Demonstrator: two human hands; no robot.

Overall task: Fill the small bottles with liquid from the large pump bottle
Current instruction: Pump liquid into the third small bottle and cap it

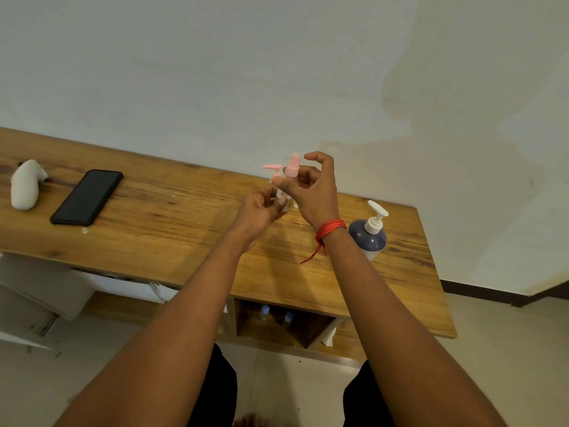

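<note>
My left hand (261, 211) grips the clear body of a small bottle (281, 195) held above the wooden table (172, 220). My right hand (311, 186) pinches that bottle's pink pump cap (292, 166) at the top. A second small bottle with a pink pump head (273, 167) shows just behind, mostly hidden by my fingers. The large pump bottle (369, 238), dark blue with a white pump, stands on the table to the right of my right wrist.
A black phone (87, 197) lies flat on the table's left part, with a white rounded object (26, 188) further left. Under the table a shelf holds bottles with blue caps (277, 315). The white wall rises right behind the table.
</note>
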